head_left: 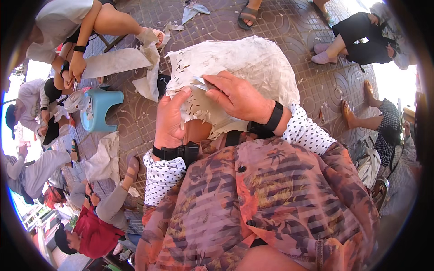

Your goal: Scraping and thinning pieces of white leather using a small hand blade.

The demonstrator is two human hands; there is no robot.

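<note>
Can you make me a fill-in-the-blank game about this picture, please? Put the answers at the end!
1. The left hand holds the edge of the pale cloth, and the shiny tool is between the fingers of the ____ hand.
2. The person's white sleeves are covered in dark polka ____.
3. A dark band goes around each of the person's ____.
4. The small plastic stool at the picture's left is light ____.

Missing words: right; dots; wrists; blue.

One slit cloth (257, 67). At cloth: two hands (239, 95), one metal tool (200, 86). Left of cloth: one blue stool (108, 98), one fan (73, 101). Right of cloth: two pink shoes (324, 58).
</note>
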